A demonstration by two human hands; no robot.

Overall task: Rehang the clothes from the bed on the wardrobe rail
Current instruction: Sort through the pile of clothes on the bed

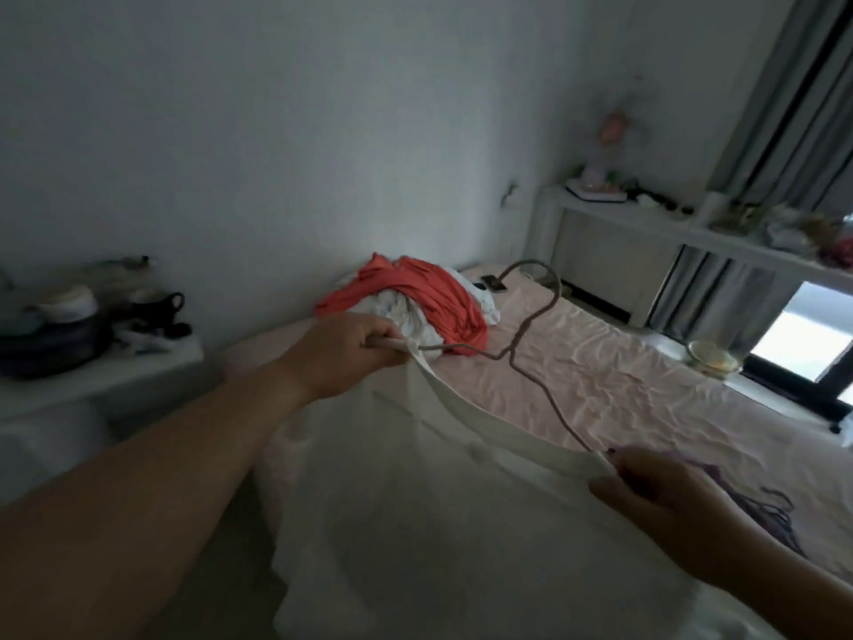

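A white garment hangs spread between my two hands over the near part of the bed. My left hand grips one end of a thin wire hanger together with the garment's shoulder. My right hand pinches the other shoulder at the neckline, where the hanger's far arm runs under the cloth. The hanger's hook curves up over the bed. At the head of the bed an orange-red garment lies bunched on a white one. The wardrobe rail is out of view.
A white bedside table on the left carries a dark bowl, cups and small items. A phone-like object lies on the bed near the wall. A white shelf with ornaments and grey curtains stand at the right by the window.
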